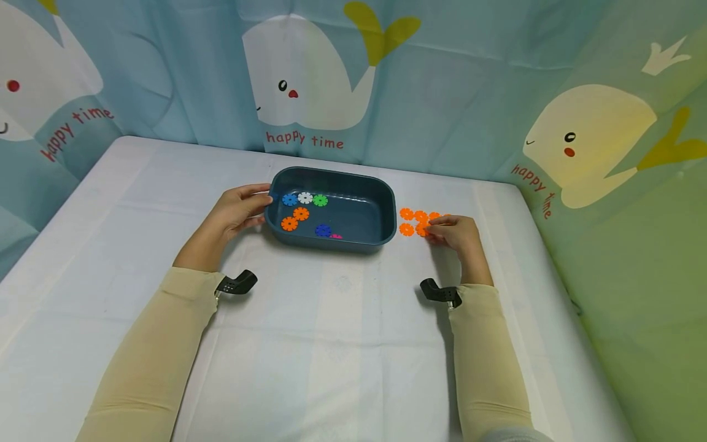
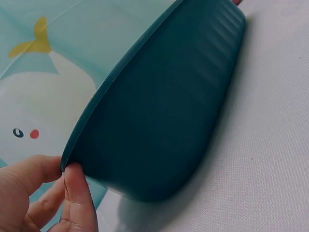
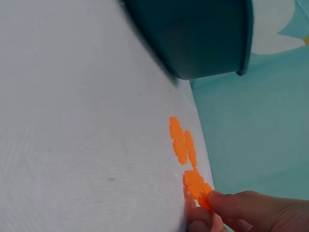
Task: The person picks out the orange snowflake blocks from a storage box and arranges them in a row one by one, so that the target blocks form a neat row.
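A dark teal plastic basin [image 1: 359, 215] stands on the table. My left hand [image 1: 234, 209] holds its left end, thumb and fingers pinching the rim [image 2: 72, 145]. Inside lie flower-shaped plastic discs: a light blue one [image 1: 289, 199], a white one [image 1: 305, 197], a green one [image 1: 320, 200], two orange ones [image 1: 289, 223], a dark blue one [image 1: 323, 230] and a partly hidden pink one [image 1: 336, 236]. Right of the basin, my right hand [image 1: 457, 233] pinches an orange disc [image 3: 194, 182] between thumb and fingers. Several more orange discs [image 1: 406, 229] lie beside it, some partly covered by the hand.
A white cloth [image 1: 331, 344] covers the table. Behind it and along the right side hangs a blue-green curtain [image 1: 469, 80] with printed whales. Black wrist cameras [image 1: 239, 282] stick out from both beige sleeves [image 1: 488, 356].
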Demonstrator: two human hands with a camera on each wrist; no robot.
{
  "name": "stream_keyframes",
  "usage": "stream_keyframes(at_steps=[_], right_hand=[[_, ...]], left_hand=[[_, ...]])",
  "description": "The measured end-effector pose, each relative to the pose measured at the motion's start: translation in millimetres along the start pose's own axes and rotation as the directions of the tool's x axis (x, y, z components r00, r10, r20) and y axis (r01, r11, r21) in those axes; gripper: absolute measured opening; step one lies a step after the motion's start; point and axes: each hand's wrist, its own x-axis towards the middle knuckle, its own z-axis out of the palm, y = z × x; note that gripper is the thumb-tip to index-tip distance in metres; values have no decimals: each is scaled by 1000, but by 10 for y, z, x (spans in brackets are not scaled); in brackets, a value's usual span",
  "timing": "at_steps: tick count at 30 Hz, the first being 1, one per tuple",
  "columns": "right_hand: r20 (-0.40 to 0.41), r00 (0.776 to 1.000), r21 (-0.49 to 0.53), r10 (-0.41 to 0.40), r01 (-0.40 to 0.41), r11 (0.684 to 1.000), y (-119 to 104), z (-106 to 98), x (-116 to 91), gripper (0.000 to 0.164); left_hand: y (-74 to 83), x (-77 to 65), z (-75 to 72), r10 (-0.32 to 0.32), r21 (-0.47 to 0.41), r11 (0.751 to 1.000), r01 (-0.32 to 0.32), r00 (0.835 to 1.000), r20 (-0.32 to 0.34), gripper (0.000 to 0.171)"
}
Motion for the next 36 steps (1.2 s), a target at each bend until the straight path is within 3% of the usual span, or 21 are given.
stream_keyframes(at_steps=[10,26,32,36], right_hand=[[-59,998,-79,-6,2,997,-28,31,-29,35],[-54,998,-92,-32,27,995,-105,11,-65,36],[5,996,41,-85,85,996,-259,70,-161,39],[67,985,156,-160,148,977,-392,167,-262,40]], left_hand=[[15,0,-8,1,-6,1000,-1,1000,-5,51],[4,6,-21,-3,-19,1000,3,1000,2,52],[-2,9,-18,-5,-16,1000,5,1000,-9,50],[-2,12,-9,-4,-31,1000,4,1000,2,51]])
